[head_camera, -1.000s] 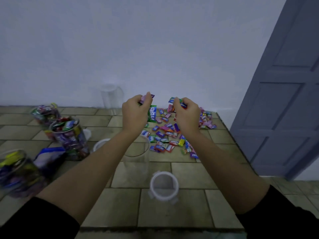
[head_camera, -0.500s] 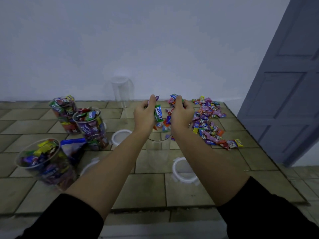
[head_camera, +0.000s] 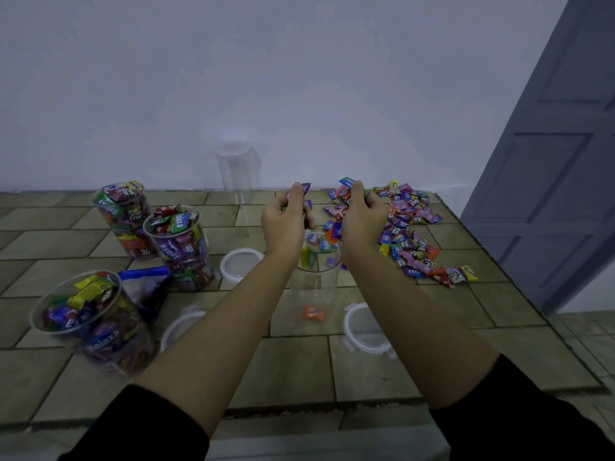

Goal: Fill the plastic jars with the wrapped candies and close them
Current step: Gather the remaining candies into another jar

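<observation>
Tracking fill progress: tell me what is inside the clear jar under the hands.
One orange candy lies at the bottom of the clear jar; more candies show at its mouth, between the left hand and right hand. Wrists hide part of its rim.

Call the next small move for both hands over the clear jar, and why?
Probably open both hands and let the load drop. The left hand and right hand each grip wrapped candies just above the open clear jar; a few seem mid-fall at its mouth, and only one orange candy lies at the bottom.

Dim, bluish, soft light; wide-angle edge distortion.
</observation>
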